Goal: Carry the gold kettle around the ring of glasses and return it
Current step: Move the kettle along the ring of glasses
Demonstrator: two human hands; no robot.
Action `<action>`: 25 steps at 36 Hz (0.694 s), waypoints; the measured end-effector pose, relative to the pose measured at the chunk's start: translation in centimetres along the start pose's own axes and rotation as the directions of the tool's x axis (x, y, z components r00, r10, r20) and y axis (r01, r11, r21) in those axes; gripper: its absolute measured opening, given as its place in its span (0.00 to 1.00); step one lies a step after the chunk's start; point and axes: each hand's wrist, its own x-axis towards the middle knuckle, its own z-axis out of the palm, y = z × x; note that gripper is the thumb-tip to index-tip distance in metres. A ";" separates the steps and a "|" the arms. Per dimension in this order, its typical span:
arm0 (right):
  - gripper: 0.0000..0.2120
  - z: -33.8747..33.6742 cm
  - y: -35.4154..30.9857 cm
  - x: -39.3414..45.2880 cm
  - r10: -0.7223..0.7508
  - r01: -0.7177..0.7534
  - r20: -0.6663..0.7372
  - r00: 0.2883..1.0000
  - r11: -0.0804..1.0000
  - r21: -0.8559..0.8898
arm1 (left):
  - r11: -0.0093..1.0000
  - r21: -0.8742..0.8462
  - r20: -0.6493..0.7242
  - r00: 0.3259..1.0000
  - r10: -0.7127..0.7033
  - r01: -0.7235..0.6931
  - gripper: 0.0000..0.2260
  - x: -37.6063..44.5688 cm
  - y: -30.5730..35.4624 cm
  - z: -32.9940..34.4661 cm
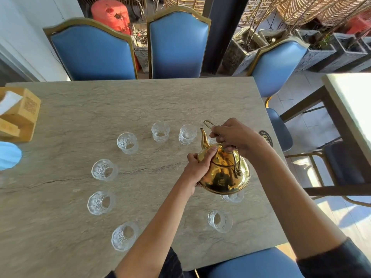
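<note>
A shiny gold kettle [225, 173] hangs above the right side of the stone table [80, 109], its spout pointing away from me. My right hand [234, 137] grips its wire handle from above. My left hand [197, 167] is pressed against the kettle's left side, thumb on the lid. Several clear cut glasses form a ring on the table, among them one at the far side [160, 131], one at the left [104, 169] and one at the near right [219, 220]. One glass [233, 196] is partly hidden under the kettle.
A wooden tissue box [19, 115] and a light blue object [9, 155] sit at the table's left edge. A dark round coaster [266, 137] lies near the right edge. Blue chairs [176, 45] stand behind the table and at its right.
</note>
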 end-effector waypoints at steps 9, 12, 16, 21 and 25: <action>0.12 0.1 0.1 0.0 0.005 -0.005 -0.002 1.000 1.000 0.009 | 1.000 -0.004 0.001 1.000 0.000 0.000 0.37 0.1 -0.1 0.0; 0.12 0.1 0.1 0.1 0.003 -0.003 -0.005 1.000 1.000 0.004 | 1.000 -0.005 0.001 1.000 0.000 0.000 0.39 0.2 -0.1 0.0; 0.12 0.1 0.2 0.1 -0.001 0.001 -0.001 1.000 1.000 0.010 | 1.000 -0.011 -0.003 1.000 -0.004 0.004 0.38 0.2 -0.2 0.0; 0.12 0.0 0.2 0.1 -0.004 0.003 0.003 1.000 1.000 0.014 | 1.000 -0.015 -0.002 1.000 -0.003 0.003 0.39 0.2 -0.2 0.1; 0.12 0.0 0.3 0.1 -0.006 0.006 -0.004 1.000 1.000 0.017 | 1.000 -0.010 0.000 1.000 -0.003 0.003 0.39 0.5 -0.4 0.0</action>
